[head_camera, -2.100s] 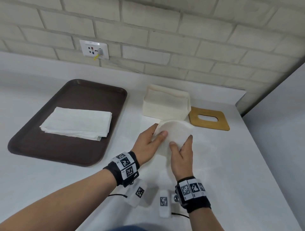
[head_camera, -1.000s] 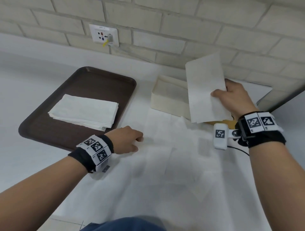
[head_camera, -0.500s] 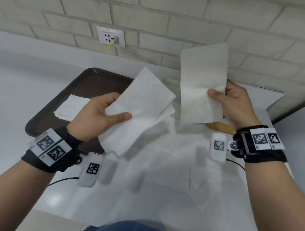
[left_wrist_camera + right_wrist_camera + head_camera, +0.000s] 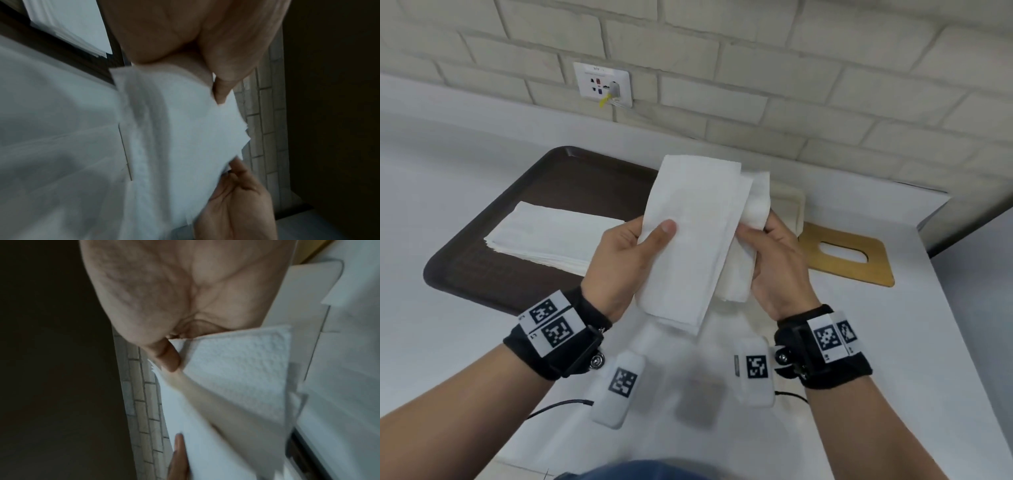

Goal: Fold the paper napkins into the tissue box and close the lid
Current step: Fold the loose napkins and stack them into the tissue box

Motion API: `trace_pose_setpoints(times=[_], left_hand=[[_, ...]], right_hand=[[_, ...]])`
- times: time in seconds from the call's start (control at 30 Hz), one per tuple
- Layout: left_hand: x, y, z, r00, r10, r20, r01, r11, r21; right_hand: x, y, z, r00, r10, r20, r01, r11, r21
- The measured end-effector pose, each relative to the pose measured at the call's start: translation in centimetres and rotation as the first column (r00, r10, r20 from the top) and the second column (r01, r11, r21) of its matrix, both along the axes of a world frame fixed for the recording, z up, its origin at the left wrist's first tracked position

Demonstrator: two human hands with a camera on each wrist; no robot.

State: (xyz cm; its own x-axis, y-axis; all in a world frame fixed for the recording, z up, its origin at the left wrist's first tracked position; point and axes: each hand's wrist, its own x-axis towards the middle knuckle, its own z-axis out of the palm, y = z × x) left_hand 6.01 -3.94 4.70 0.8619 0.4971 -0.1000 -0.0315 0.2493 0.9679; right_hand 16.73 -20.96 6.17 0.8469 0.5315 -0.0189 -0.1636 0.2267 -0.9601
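While held above the tissue box [image 4: 789,209]:
Napkins: 2 folded napkins [image 4: 688,236] overlapped;
Left hand [image 4: 619,263]: thumb pinched 1;
Right hand [image 4: 777,263]: grasped the other;
Lid [image 4: 846,255]: right of the box

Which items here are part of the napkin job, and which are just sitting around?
Job:
left hand and right hand, each holding napkins
napkin stack
tissue box
wooden lid

Lying about:
brown tray under the stack
wall socket
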Motion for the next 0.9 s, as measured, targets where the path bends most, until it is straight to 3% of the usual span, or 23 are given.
trace_pose_setpoints(times=[0.1, 0.33, 0.43, 0.57, 0.63, 0.77, 0.9], left_hand=[[0.1, -0.3, -0.1, 0.999, 0.021, -0.028, -0.020, 0.999, 0.030], [0.1, 0.2, -0.7, 0.998, 0.002, -0.060, 0.000, 0.999, 0.033], [-0.1, 0.3, -0.4, 1.000, 0.018, 0.005, -0.017, 0.999, -0.032], [-0.1, -0.5, 1.7, 0.980, -0.126, 0.156, 0.151, 0.975, -0.162], [0.8, -0.9, 1.8, 0.976, -0.157, 0.153, 0.177, 0.976, -0.124], [2.0, -1.6, 0.3, 0.998, -0.059, 0.025, 0.059, 0.998, 0.022], [2.2, -1.6, -1.9, 0.996, -0.032, -0.083, 0.042, 0.991, 0.128]], right_hand=[[-0.7, 0.3, 0.2, 0.997, 0.001, -0.080, 0.005, 0.998, 0.070], [-0.3, 0.3, -0.7, 0.986, -0.119, 0.121, 0.133, 0.984, -0.115], [1.4, -0.7, -1.1, 0.960, -0.217, 0.177, 0.253, 0.943, -0.216], [3.0, -1.7, -1.1, 0.938, -0.121, 0.324, 0.260, 0.865, -0.430], [2.8, -1.5, -0.5, 0.950, -0.098, 0.297, 0.216, 0.893, -0.396], [1.3, -0.7, 0.4, 0.989, -0.057, 0.138, 0.082, 0.981, -0.178], [0.6, -0.8, -0.2, 0.998, -0.058, 0.031, 0.061, 0.992, -0.109]])
